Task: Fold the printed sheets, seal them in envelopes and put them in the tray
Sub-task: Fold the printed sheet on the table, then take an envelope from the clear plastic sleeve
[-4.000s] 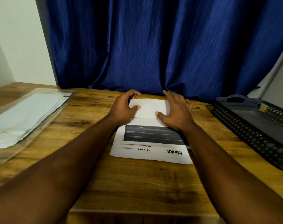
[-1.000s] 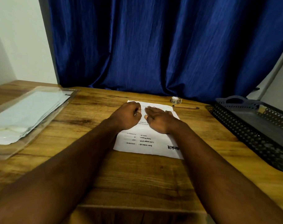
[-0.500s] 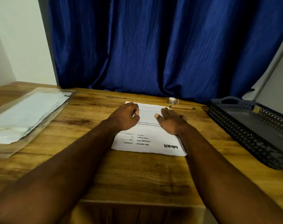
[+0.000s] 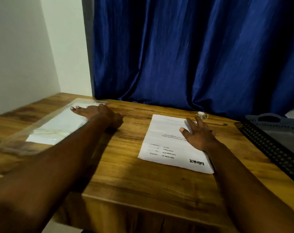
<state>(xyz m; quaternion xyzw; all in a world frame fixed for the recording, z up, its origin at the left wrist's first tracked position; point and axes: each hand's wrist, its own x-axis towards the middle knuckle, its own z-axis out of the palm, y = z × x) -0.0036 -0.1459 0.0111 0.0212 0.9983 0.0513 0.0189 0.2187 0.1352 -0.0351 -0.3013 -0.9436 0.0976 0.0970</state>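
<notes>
Head view: folded printed sheet [image 4: 166, 148] lies on worktop [image 4: 143, 185] at 1 o'clock. Right hand [image 4: 200, 134] rests flat on it, fingers [image 4: 190, 122] spread straight, gripping nothing. Left hand [image 4: 96, 113] at 10 o'clock over clear packet of envelopes [image 4: 59, 126], fingers extended, holding nothing; contact unclear, blurred. Black mesh tray [image 4: 263, 146] at 3 o'clock. Tape roll [image 4: 202, 115] and pencil [image 4: 216, 123] just beyond sheet.

Home office: wooden desk [image 4: 143, 179], blue curtain [image 4: 193, 56], tray [image 4: 268, 145].

The printed sheet [image 4: 166, 148] was held flat on the wooden table [image 4: 143, 184] by the right hand [image 4: 199, 134], fingers spread. The left hand [image 4: 94, 112] was stretched, fingers straight, over the clear envelope packet [image 4: 54, 128]. The dark mesh tray [image 4: 263, 145] was set at the right.
</notes>
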